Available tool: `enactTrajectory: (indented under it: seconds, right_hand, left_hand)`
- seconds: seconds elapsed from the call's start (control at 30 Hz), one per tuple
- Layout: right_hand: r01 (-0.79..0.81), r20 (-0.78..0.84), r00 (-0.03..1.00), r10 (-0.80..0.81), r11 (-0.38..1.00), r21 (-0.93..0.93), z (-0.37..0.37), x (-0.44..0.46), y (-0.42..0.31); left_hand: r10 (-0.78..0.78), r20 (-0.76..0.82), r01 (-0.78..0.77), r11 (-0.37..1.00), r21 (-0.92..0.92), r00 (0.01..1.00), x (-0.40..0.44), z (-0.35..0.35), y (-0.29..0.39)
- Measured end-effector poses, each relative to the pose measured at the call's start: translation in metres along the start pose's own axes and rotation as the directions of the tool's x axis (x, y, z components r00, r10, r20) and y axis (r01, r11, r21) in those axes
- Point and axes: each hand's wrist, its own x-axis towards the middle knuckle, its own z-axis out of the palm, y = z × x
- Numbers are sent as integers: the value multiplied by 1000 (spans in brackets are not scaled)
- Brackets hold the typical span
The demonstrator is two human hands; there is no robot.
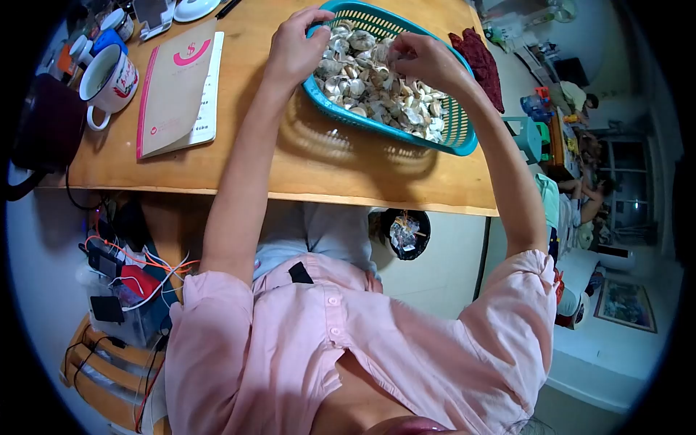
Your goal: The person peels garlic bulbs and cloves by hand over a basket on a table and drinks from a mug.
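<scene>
A teal plastic basket point(335, 110) with slotted sides lies on the wooden table and holds a heap of garlic cloves and papery skins point(384, 80). My left hand point(299, 45) grips the basket's rim at its upper left corner, fingers bent over the edge. Over the right part of the heap is my right hand point(424, 56), its fingers pinched together at the garlic. Whatever lies between those fingertips is too small to make out.
On the wooden table point(246, 170) are a notebook point(174, 101), an enamel mug point(110, 81), small jars and a phone stand point(152, 18). Dark red cloth point(480, 65) lies beyond the basket. A bin point(406, 233) stands below. People are in the right background.
</scene>
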Motion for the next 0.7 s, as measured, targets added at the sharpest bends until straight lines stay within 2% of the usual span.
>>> enactTrajectory:
  seconds: [0.07,0.1,0.17,0.23,0.3,0.4,0.43,0.47,0.5,0.53,0.63,0.7]
  right_hand:
    - [259,-120,958,-259,966,-18,12,3,8]
    - [259,-105,960,-260,966,-27,15,3,6]
    - [156,-217,960,-175,982,-103,18,3,-5]
    - [113,-167,977,-131,987,-113,15,7,-8]
    - [243,-212,935,-284,949,-201,20,15,-1]
    - [302,-238,913,-330,942,-148,27,15,-3]
    - [302,-235,914,-331,941,-149,28,12,-9]
    - [232,-199,946,-255,963,-134,30,6,-17]
    - [159,-163,971,-178,980,-121,32,3,-24]
    - [286,-252,910,-329,938,-194,46,5,-18]
    - [288,-215,911,-351,917,-275,50,3,-28]
    - [279,-257,902,-348,922,-268,58,15,-13]
  left_hand:
    - [61,17,-60,997,-57,998,3,0,0]
    - [54,7,-54,996,-69,998,1,3,-7]
    - [127,-4,-127,989,-77,992,3,3,-12]
    - [109,-1,-109,993,-54,994,0,2,-4]
    - [92,6,-92,995,-28,996,-1,1,-2]
    - [76,5,-76,997,13,997,-4,1,2]
    - [143,-37,-138,984,109,989,-7,1,11]
    - [212,-72,-194,959,207,975,-10,2,16]
    - [212,-73,-193,959,206,975,-10,3,16]
    - [224,-79,-204,957,207,971,-9,3,15]
    - [203,-80,-186,965,182,976,-10,3,15]
    - [175,-64,-163,974,156,983,-9,4,13]
